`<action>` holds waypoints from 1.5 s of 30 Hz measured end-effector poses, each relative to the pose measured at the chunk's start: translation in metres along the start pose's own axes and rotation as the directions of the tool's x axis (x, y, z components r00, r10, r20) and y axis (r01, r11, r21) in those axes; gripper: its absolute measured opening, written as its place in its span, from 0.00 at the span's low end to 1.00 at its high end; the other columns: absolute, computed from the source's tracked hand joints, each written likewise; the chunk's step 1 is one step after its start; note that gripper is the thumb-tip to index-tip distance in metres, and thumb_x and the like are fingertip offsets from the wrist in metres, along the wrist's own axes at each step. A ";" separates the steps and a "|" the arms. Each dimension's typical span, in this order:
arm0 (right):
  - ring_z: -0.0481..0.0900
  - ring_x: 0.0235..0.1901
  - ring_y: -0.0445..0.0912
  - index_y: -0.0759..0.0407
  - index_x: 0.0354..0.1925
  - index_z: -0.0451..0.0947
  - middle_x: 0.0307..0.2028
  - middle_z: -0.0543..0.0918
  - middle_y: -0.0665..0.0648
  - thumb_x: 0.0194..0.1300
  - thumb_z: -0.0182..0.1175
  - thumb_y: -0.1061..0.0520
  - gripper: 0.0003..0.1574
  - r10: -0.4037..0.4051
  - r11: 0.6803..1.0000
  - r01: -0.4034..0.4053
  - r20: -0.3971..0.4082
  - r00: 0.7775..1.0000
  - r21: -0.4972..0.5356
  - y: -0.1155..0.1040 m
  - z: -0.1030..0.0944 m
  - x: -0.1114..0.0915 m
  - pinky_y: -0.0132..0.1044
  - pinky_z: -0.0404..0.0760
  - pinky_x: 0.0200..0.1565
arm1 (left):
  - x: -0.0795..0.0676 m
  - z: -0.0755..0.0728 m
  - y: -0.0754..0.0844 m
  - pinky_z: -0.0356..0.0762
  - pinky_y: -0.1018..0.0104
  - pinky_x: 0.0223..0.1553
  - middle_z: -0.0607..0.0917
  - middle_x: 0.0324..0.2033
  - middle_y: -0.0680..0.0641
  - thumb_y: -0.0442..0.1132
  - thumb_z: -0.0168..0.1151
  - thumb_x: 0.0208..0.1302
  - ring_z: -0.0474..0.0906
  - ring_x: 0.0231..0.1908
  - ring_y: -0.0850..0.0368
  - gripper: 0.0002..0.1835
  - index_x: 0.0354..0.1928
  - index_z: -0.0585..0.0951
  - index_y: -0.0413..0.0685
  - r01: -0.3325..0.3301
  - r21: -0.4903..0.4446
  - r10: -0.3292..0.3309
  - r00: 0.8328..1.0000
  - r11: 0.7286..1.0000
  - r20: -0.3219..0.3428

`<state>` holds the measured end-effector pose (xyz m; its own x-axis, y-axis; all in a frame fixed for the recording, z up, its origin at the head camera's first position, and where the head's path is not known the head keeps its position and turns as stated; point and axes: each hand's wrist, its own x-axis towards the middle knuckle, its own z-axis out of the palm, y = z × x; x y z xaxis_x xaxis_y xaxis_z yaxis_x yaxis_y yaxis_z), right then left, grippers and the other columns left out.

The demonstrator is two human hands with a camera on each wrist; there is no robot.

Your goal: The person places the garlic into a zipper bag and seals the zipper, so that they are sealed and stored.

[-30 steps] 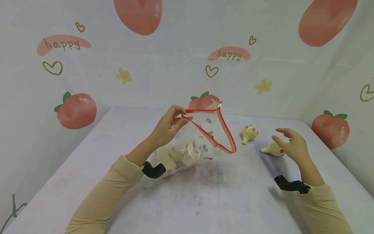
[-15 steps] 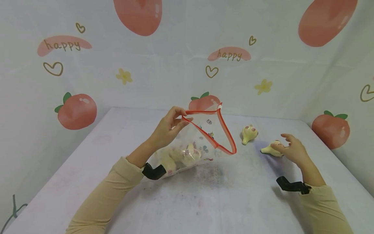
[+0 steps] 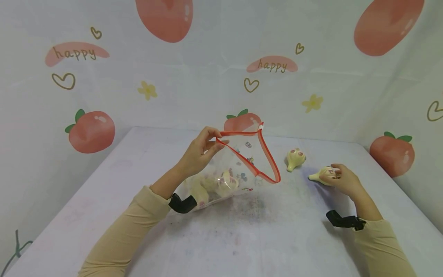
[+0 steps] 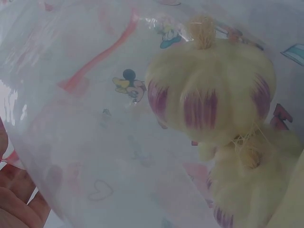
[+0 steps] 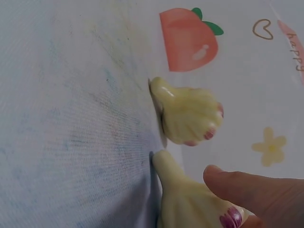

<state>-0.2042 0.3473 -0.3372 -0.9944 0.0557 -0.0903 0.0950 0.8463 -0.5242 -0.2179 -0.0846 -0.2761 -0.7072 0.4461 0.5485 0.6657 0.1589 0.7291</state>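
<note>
My left hand (image 3: 197, 152) pinches the red-edged mouth of a clear zip bag (image 3: 247, 163) printed with small cartoon figures. The bag's mouth gapes toward the right. Inside it lie several garlic bulbs (image 4: 209, 92), cream with purple patches, also seen close up in the left wrist view. On the right, my right hand (image 3: 347, 181) grips a garlic bulb (image 3: 322, 176) lying on the table, thumb on the near side and fingers on the far side. In the right wrist view the thumb (image 5: 251, 190) overlaps that bulb; the other fingers are mostly hidden.
Another garlic bulb (image 3: 295, 159) lies on the table between the bag and my right hand. The white table (image 3: 221, 246) has dark smudges near the bag. A cloth backdrop (image 3: 194, 88) with fruit prints stands behind. A dark green cord (image 3: 17, 250) shows at the far left.
My right hand has come down and leftward onto the right-hand garlic bulb, and its fingers have closed around it. The left hand and the bag have barely moved.
</note>
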 end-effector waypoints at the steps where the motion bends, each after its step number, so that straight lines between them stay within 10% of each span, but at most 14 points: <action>1: 0.66 0.53 0.73 0.78 0.63 0.49 0.56 0.62 0.85 0.65 0.55 0.46 0.46 -0.002 1.000 0.002 -0.002 1.000 -0.002 0.000 0.000 0.000 0.58 0.73 0.48 | 0.000 0.000 0.000 0.77 0.55 0.53 0.73 0.45 0.38 0.28 0.52 0.65 0.80 0.51 0.43 0.12 0.46 0.63 0.31 0.002 0.002 -0.002 1.000 1.000 0.001; 14: 0.69 0.52 0.73 0.79 0.58 0.58 0.53 0.68 0.83 0.65 0.55 0.52 0.36 -0.058 0.998 0.056 -0.100 0.993 -0.024 0.001 0.004 -0.001 0.57 0.75 0.46 | 0.000 0.000 -0.001 0.77 0.53 0.52 0.72 0.47 0.34 0.28 0.52 0.66 0.81 0.49 0.40 0.12 0.47 0.63 0.29 0.002 0.009 -0.002 1.000 1.000 0.005; 22: 0.71 0.51 0.71 0.77 0.58 0.60 0.53 0.69 0.82 0.63 0.56 0.50 0.37 -0.078 0.997 0.077 -0.140 0.987 -0.014 0.001 0.004 0.000 0.37 0.75 0.35 | 0.000 0.001 -0.001 0.77 0.57 0.52 0.73 0.46 0.37 0.27 0.51 0.66 0.80 0.51 0.40 0.12 0.47 0.63 0.29 -0.003 -0.005 0.003 1.000 1.000 0.010; 45: 0.72 0.51 0.71 0.72 0.62 0.60 0.55 0.69 0.81 0.65 0.56 0.47 0.39 -0.107 0.993 0.116 -0.186 0.977 0.037 -0.024 -0.002 -0.007 0.55 0.79 0.42 | 0.005 -0.002 0.005 0.76 0.58 0.55 0.72 0.47 0.35 0.27 0.51 0.66 0.79 0.52 0.41 0.10 0.45 0.63 0.31 -0.076 0.035 0.075 0.997 0.997 0.016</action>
<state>-0.1997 0.3277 -0.3222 -0.9901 0.0625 0.1258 -0.0193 0.8266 -0.5624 -0.2187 -0.0830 -0.2686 -0.6513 0.4707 0.5952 0.7253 0.1554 0.6707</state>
